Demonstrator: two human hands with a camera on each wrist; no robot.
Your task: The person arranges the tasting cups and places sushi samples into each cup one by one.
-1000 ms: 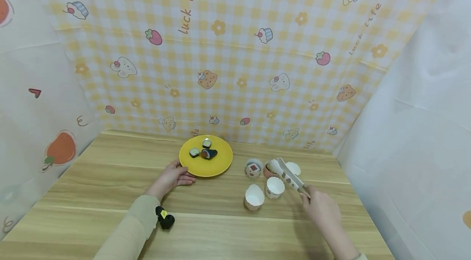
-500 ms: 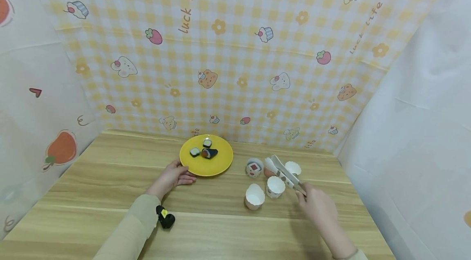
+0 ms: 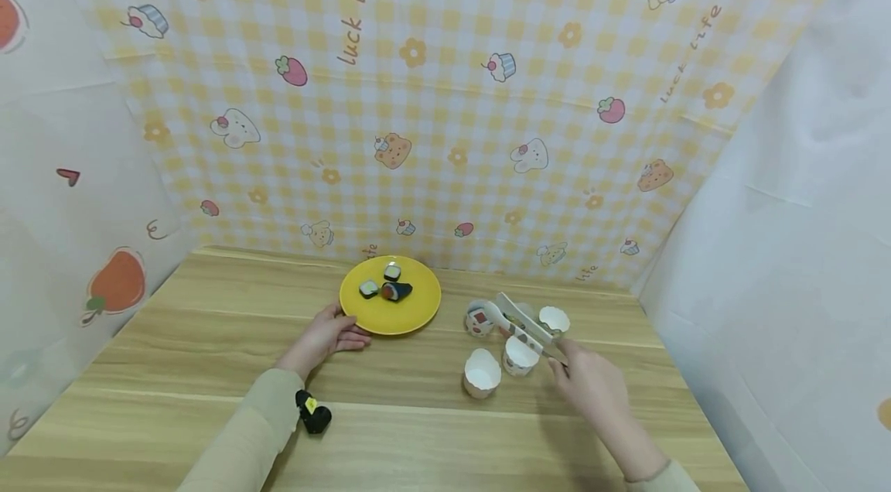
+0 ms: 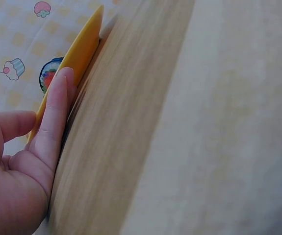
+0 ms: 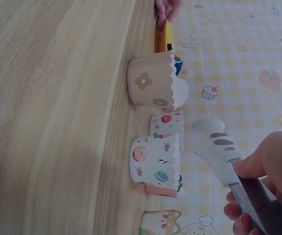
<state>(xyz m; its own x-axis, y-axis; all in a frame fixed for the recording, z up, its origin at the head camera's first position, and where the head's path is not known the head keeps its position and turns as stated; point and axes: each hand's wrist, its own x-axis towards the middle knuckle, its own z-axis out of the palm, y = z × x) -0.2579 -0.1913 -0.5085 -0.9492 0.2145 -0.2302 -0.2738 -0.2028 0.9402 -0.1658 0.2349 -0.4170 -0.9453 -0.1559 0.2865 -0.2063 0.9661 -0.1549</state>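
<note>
My left hand (image 3: 332,339) pinches the near left rim of a yellow plate (image 3: 390,320), thumb above and fingers against its underside in the left wrist view (image 4: 84,49). Two small sushi rolls (image 3: 368,288) and a dark sushi hand roll (image 3: 397,291) lie on the plate. My right hand (image 3: 595,386) grips a pair of tongs (image 3: 532,339) with white, paw-like tips. The tips are spread apart over the back paper baking cups, with nothing seen between them. One cup (image 3: 479,319) holds a piece with a red square centre; another, behind the tongs, is mostly hidden.
Two white-lined baking cups (image 3: 482,374) (image 3: 520,357) stand nearest me, with another cup (image 3: 554,319) at the back right. A black strap-like item (image 3: 313,412) is by my left sleeve. A checked cloth (image 3: 445,167) rises behind the wooden table (image 3: 390,442).
The tongs have moved left over the cups, and their tips have spread wider apart. My right hand has shifted left and slightly away from me. My left hand and the plate stay in place.
</note>
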